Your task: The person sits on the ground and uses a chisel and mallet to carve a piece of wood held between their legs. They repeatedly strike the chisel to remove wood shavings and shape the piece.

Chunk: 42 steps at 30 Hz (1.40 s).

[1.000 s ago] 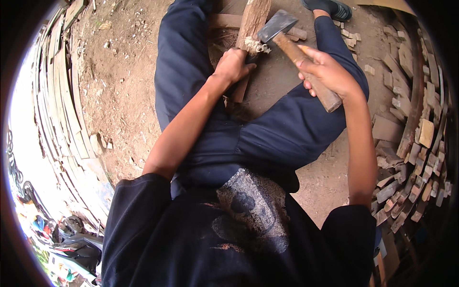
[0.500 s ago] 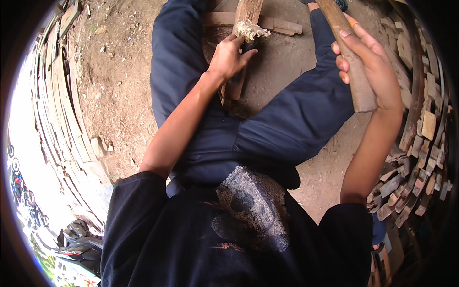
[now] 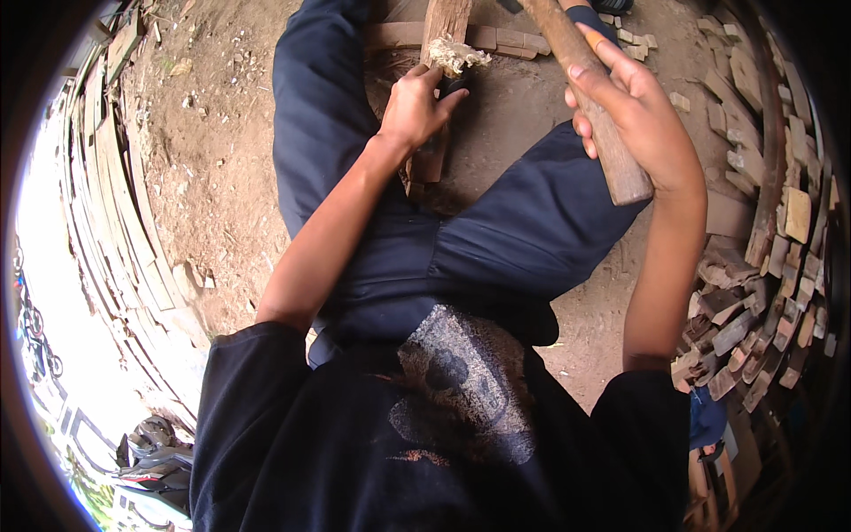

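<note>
My left hand (image 3: 412, 108) is closed around a dark tool (image 3: 454, 87) with a pale, frayed top (image 3: 456, 55), against an upright-pointing length of rough wood (image 3: 446, 18) between my legs. A crosspiece (image 3: 393, 35) lies across behind that wood. To the right, my right hand (image 3: 634, 120) grips the wooden handle (image 3: 619, 164) of a hammer-like tool, raised over my right leg; its dark metal head (image 3: 511, 6) is mostly cut off at the upper edge. The lower end of the dark tool is partly hidden by my left hand.
Stacked wood offcuts (image 3: 793, 217) fill the right side, with small blocks (image 3: 638, 40) near my right foot. Long boards (image 3: 106, 177) line the left, on dirt ground (image 3: 204, 160) strewn with chips. Motorbikes (image 3: 151, 457) stand lower left. Something blue (image 3: 705, 417) shows lower right.
My right hand and the hammer rose up and rightward, lifting the head away from the frayed top, then shifted slightly left. My left hand stays on the dark tool.
</note>
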Each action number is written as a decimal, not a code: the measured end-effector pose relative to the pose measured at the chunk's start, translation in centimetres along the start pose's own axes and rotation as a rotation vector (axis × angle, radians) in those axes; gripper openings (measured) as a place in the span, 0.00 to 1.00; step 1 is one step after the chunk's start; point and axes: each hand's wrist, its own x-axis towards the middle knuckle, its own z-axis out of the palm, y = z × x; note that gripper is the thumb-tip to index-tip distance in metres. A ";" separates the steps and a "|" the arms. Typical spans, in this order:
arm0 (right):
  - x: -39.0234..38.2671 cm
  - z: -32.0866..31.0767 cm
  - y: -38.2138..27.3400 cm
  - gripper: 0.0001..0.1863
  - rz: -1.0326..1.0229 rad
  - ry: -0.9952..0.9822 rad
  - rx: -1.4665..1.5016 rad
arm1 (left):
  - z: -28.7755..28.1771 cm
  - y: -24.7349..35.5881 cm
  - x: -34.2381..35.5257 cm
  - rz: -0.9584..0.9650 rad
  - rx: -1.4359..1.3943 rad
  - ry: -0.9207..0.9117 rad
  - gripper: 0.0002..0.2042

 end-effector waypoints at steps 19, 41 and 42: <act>3.2 2.2 4.0 0.41 0.078 0.026 0.066 | 0.6 -1.2 1.4 -0.072 0.058 -0.035 0.21; 1.3 2.5 5.1 0.40 0.183 -0.091 0.016 | 0.9 -1.6 -0.6 -0.096 0.041 -0.155 0.20; 1.1 2.3 4.6 0.39 0.173 -0.072 0.047 | 0.8 -1.4 -0.8 -0.096 0.043 -0.155 0.20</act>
